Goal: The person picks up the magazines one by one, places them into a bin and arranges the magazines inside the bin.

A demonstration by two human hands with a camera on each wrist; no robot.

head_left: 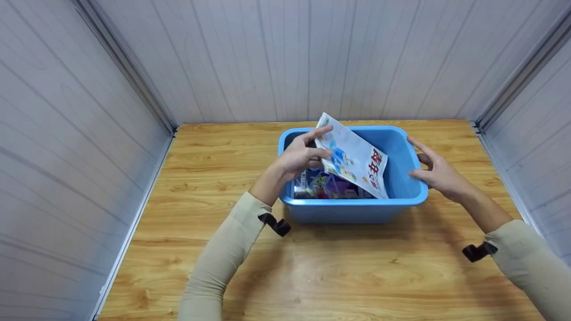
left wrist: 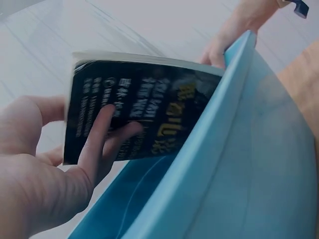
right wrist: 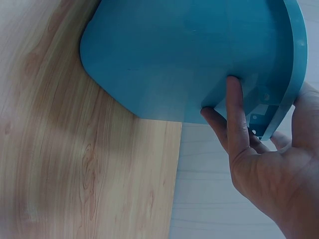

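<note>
left hand pinches book tilted over bin | right hand clasps bin's right rim

Blue bin; white book, black back.

Showing: one blue bin; one booklet tilting inside it; at least one more printed item lying beneath; two hands.
</note>
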